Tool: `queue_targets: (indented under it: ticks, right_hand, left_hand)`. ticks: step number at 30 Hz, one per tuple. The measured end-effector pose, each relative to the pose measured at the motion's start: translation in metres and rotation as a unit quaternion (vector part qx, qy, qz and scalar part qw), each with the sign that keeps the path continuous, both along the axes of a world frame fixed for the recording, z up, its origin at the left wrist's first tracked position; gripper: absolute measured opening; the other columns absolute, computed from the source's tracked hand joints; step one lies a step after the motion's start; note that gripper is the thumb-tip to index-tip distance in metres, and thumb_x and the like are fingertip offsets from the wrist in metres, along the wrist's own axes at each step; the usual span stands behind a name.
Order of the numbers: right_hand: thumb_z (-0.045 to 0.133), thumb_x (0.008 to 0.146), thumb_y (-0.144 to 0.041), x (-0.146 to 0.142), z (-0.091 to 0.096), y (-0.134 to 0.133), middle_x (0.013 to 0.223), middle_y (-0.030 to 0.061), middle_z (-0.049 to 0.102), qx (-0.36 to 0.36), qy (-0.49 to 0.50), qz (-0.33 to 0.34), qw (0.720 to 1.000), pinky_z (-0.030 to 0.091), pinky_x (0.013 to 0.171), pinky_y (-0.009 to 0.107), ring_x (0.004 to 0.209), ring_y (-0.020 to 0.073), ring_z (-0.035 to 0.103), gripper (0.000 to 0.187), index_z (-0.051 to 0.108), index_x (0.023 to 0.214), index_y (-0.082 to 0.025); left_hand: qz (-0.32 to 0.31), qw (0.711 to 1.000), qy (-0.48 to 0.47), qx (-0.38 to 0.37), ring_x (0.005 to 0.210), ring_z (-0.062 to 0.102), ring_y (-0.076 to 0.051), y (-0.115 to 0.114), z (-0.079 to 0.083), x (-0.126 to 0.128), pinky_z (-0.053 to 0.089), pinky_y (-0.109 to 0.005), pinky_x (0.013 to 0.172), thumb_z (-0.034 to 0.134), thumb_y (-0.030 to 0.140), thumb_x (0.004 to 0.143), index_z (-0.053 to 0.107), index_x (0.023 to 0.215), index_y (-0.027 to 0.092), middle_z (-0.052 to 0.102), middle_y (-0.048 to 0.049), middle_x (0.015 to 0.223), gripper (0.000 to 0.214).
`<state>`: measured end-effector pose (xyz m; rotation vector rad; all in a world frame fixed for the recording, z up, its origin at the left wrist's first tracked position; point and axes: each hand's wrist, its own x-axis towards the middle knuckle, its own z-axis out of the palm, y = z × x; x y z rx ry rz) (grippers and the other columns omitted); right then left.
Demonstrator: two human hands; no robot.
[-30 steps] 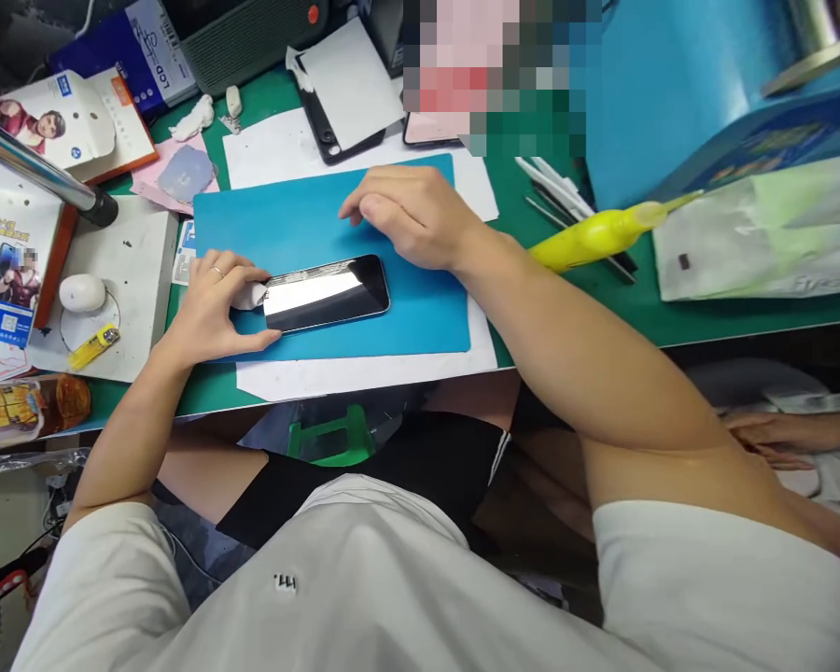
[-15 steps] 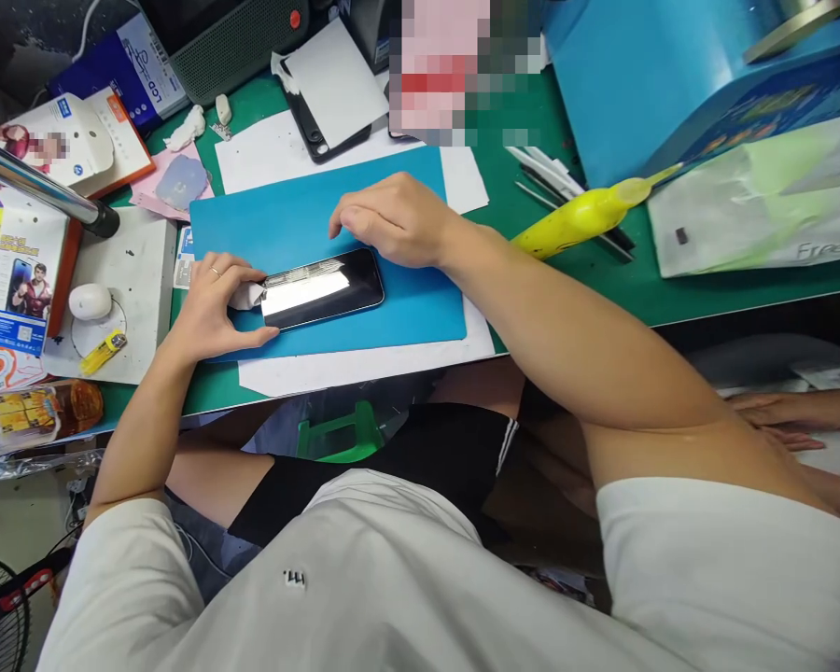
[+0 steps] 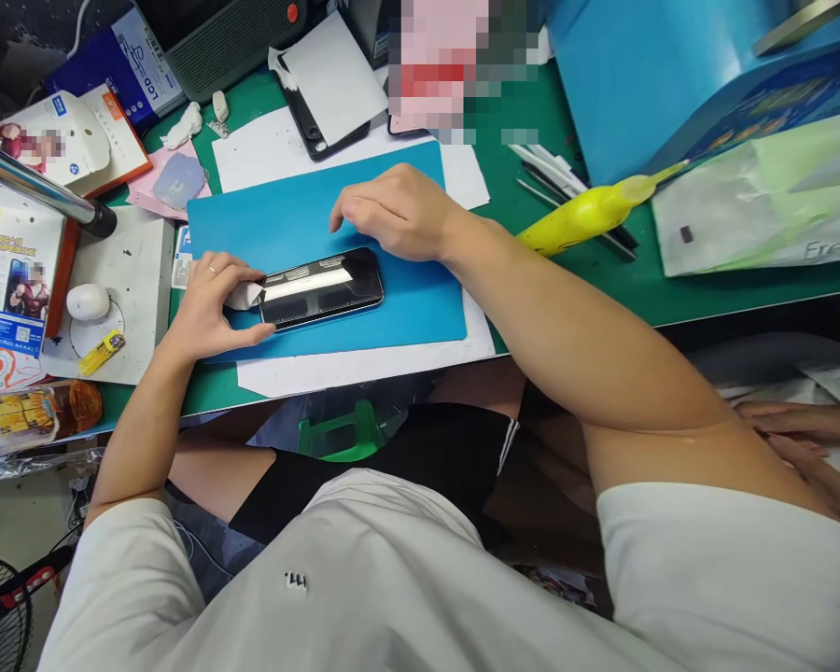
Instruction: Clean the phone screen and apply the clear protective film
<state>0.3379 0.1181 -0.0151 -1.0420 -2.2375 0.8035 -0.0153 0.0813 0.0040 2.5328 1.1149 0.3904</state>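
A black smartphone (image 3: 336, 297) lies face up on the blue mat (image 3: 420, 322), its glossy screen carrying a bright reflection. My left hand (image 3: 214, 303) grips the phone's left end, thumb at the near edge and fingers at the far edge. A small whitish piece like tissue (image 3: 244, 296) shows between that hand and the phone. My right hand (image 3: 396, 213) is just beyond the phone's far edge, over the mat, with fingers curled together. Its fingertips point down and left; whether they pinch something thin is hidden.
White paper (image 3: 364, 373) lies under the mat. Beyond it are a phone case with a white card (image 3: 336, 84). To the right lie a yellow squeeze bottle (image 3: 588, 217) and a plastic bag (image 3: 763, 210). A grey board (image 3: 140, 280) and a drink bottle (image 3: 38, 415) are at left. Another person's hands (image 3: 798, 425) show at right.
The bright reflection on the phone's screen has narrowed. Both my hands have barely moved. The other person's hands at right have shifted slightly.
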Motion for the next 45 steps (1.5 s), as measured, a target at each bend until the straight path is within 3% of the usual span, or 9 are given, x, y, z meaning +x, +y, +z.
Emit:
queue_targets:
  ticks: [5, 8, 16, 23, 28, 34, 38, 42, 45]
  right_hand:
    - [0.016, 0.109, -0.085, 0.002, 0.009, -0.007, 0.102, 0.0079, 0.082, -0.009, 0.013, -0.013, 1.0, 0.054, 0.092, 0.047, 0.099, 0.0301, 0.07, 0.082, 0.077, 0.097, -0.031]
    - [0.007, 0.102, -0.095, 0.003, 0.012, -0.011, 0.105, 0.0099, 0.08, 0.018, 0.043, -0.035, 0.998, 0.053, 0.093, 0.049, 0.1, 0.0319, 0.07, 0.094, 0.076, 0.094, -0.032]
    - [0.011, 0.103, -0.096, 0.003, 0.001, -0.008, 0.092, 0.01, 0.073, 0.037, 0.052, -0.029, 0.998, 0.053, 0.088, 0.052, 0.092, 0.033, 0.071, 0.093, 0.078, 0.091, -0.032]
    - [0.016, 0.104, -0.093, 0.001, -0.002, -0.006, 0.088, 0.0109, 0.079, 0.039, 0.038, -0.068, 0.996, 0.057, 0.087, 0.053, 0.091, 0.0344, 0.075, 0.09, 0.079, 0.086, -0.032]
    - [0.019, 0.111, -0.08, 0.0, -0.004, -0.003, 0.088, 0.0081, 0.078, 0.043, 0.021, -0.102, 0.994, 0.059, 0.091, 0.054, 0.095, 0.0353, 0.076, 0.079, 0.081, 0.093, -0.035]
    - [0.036, 0.113, -0.074, 0.001, -0.018, 0.006, 0.127, 0.0094, 0.083, 0.075, -0.017, -0.121, 0.99, 0.059, 0.099, 0.052, 0.12, 0.037, 0.073, 0.062, 0.083, 0.127, -0.036]
    - [0.047, 0.114, -0.067, 0.0, -0.017, -0.002, 0.14, 0.015, 0.077, 0.104, -0.049, -0.117, 0.986, 0.06, 0.091, 0.052, 0.105, 0.036, 0.076, 0.057, 0.075, 0.149, -0.031]
    - [0.046, 0.115, -0.064, -0.002, -0.01, -0.011, 0.135, 0.015, 0.075, 0.129, -0.043, -0.105, 0.985, 0.061, 0.086, 0.051, 0.091, 0.0316, 0.075, 0.057, 0.074, 0.152, -0.029]
    - [0.045, 0.115, -0.066, -0.004, -0.009, -0.012, 0.13, 0.017, 0.076, 0.12, -0.023, -0.098, 0.988, 0.06, 0.091, 0.053, 0.093, 0.0334, 0.074, 0.06, 0.076, 0.148, -0.027]
  left_hand:
    - [0.013, 1.0, -0.019, 0.003, 0.104, 0.067, -0.035, 0.0, -0.003, 0.003, 0.051, -0.055, 0.1, 0.052, 0.093, 0.099, 0.08, 0.124, 0.027, 0.076, -0.0116, 0.111, 0.076]
    - [0.031, 0.999, -0.036, 0.002, 0.105, 0.068, -0.033, 0.0, -0.005, 0.007, 0.051, -0.054, 0.103, 0.035, 0.09, 0.108, 0.082, 0.118, 0.028, 0.076, -0.0109, 0.108, 0.078]
    - [0.066, 0.995, -0.071, -0.011, 0.101, 0.069, -0.029, 0.001, -0.011, 0.014, 0.053, -0.05, 0.107, 0.018, 0.083, 0.114, 0.082, 0.102, 0.027, 0.075, -0.0084, 0.1, 0.087]
    - [0.098, 0.991, -0.09, -0.003, 0.098, 0.068, -0.029, 0.0, -0.013, 0.016, 0.054, -0.051, 0.104, 0.022, 0.077, 0.117, 0.084, 0.099, 0.029, 0.076, -0.0086, 0.098, 0.08]
    - [0.122, 0.989, -0.078, 0.011, 0.101, 0.071, -0.029, 0.0, -0.013, 0.011, 0.053, -0.05, 0.101, 0.031, 0.075, 0.118, 0.083, 0.104, 0.028, 0.076, -0.0083, 0.097, 0.071]
    - [0.139, 0.988, -0.061, 0.024, 0.106, 0.072, -0.031, -0.006, -0.01, 0.006, 0.058, -0.054, 0.104, 0.062, 0.051, 0.112, 0.076, 0.111, 0.03, 0.077, -0.0082, 0.103, 0.026]
    - [0.151, 0.984, -0.091, 0.012, 0.107, 0.076, -0.027, -0.012, -0.01, 0.008, 0.065, -0.049, 0.099, 0.068, 0.036, 0.105, 0.071, 0.123, 0.029, 0.08, -0.0065, 0.114, 0.02]
    - [0.173, 0.979, -0.106, 0.033, 0.113, 0.079, -0.027, -0.018, -0.012, 0.009, 0.069, -0.049, 0.099, 0.063, 0.042, 0.11, 0.07, 0.129, 0.032, 0.079, -0.0057, 0.119, 0.022]
    - [0.18, 0.976, -0.104, 0.059, 0.118, 0.079, -0.028, -0.024, -0.01, 0.01, 0.069, -0.051, 0.102, 0.057, 0.047, 0.116, 0.07, 0.13, 0.033, 0.079, -0.0064, 0.122, 0.023]
